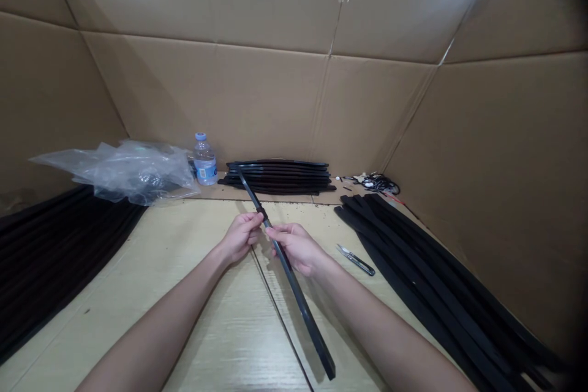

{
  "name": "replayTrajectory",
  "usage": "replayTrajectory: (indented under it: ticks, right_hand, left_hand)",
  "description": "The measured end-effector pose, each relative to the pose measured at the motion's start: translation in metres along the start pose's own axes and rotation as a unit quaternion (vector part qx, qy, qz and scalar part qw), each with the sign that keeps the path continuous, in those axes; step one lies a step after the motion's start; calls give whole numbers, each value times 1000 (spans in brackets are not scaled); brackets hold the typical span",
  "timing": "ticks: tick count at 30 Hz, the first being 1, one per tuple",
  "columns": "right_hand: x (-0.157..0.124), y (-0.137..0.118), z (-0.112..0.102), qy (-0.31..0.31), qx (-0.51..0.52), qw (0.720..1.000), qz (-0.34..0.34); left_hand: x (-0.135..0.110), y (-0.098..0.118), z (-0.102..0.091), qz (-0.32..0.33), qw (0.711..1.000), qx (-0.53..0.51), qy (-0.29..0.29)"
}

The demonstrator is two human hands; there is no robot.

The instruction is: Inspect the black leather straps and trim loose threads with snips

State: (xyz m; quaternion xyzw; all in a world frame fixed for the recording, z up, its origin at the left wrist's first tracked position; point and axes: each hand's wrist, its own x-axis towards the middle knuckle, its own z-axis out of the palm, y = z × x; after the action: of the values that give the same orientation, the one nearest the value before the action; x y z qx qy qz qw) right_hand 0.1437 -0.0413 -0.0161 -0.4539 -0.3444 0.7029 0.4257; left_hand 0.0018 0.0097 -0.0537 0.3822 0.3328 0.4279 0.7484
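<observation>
A long black rubber strip (pixel 301 306) runs from near me at the bottom centre up and away toward the back. Both hands hold it near its middle, above the light wooden table (pixel 184 294). My left hand (pixel 241 236) pinches the strip with fingers closed on its left side. My right hand (pixel 296 248) wraps around it just below, with thumb and forefinger close to the left hand's fingertips.
Small snips (pixel 356 259) lie on the table right of my right hand. Stacks of black strips lie at the right (pixel 427 282), at the left (pixel 50 251) and at the back (pixel 280 176). A water bottle (pixel 204 160) and clear plastic bag (pixel 128 171) stand back left. Cardboard walls surround the table.
</observation>
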Motion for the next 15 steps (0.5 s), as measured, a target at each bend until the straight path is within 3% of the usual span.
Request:
replayTrajectory:
  ticks: [7, 15]
  right_hand:
    - [-3, -4, 2, -7, 31, 999, -39]
    - [0, -5, 1, 28, 17, 998, -57]
  left_hand:
    - [-3, 2, 3, -12, 1000, 15, -18]
    - [0, 2, 1, -12, 1000, -25, -5]
